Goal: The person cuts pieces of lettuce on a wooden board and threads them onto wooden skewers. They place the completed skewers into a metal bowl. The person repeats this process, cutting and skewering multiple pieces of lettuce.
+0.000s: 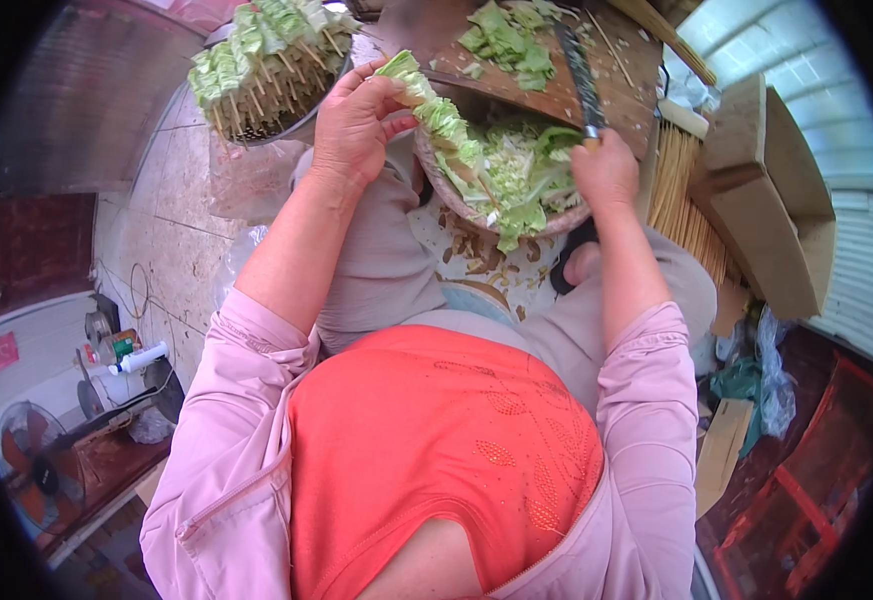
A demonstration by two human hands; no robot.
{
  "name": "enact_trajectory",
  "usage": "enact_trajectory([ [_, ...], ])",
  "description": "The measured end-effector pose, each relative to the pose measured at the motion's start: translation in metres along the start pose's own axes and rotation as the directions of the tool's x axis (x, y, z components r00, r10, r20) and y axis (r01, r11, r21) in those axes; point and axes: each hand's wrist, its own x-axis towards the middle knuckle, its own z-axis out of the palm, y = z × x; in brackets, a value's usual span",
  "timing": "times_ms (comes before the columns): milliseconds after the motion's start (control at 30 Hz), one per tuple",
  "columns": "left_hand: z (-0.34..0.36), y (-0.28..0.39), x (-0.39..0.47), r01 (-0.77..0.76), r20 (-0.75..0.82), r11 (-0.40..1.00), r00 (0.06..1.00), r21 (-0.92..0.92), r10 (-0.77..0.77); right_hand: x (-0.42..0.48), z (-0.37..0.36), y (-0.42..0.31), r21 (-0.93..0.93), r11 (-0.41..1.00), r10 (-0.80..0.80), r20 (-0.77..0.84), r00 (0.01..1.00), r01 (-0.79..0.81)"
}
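Observation:
Pinched in the fingers of my left hand [361, 112] is one end of a skewer of folded lettuce leaves [444, 120], which slants down to the right. Its bare stick end hangs over a round basin [436, 169] of loose, cut leaves [515, 165] between my knees. My right hand [609, 169] grips the handle of a kitchen knife [580, 71]. The knife's blade, with green bits stuck to it, points away from me over a wooden board [631, 105]. A pile of lettuce leaves [511, 49] lies on that board, left of the blade.
A metal container [309, 124] at the upper left holds many finished-looking leaf skewers [271, 67]. Bundled bamboo sticks [680, 195] and an open cardboard box [766, 195] stand at the right. Brown scraps [481, 247] litter the floor below the basin. A fan [38, 465] is at the lower left.

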Motion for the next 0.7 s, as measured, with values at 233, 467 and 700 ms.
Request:
enact_trajectory([
  [233, -0.062, 0.037, 0.032, -0.035, -0.133, 0.949, 0.991, -0.314, -0.007, 0.050, 0.021, 0.037, -0.143, 0.985, 0.082, -0.086, 0.993, -0.093],
  [467, -0.169, 0.122, 0.083, -0.288, -0.463, 0.958, 0.849, -0.002, 0.255, 0.064, 0.041, 0.036, -0.156, 0.985, 0.065, -0.096, 0.993, -0.079],
  [700, -0.198, 0.173, 0.153, -0.113, -0.471, 0.773, 0.735, 0.624, 0.488, 0.076, 0.045, 0.035, -0.184, 0.973, 0.116, -0.114, 0.987, -0.136],
])
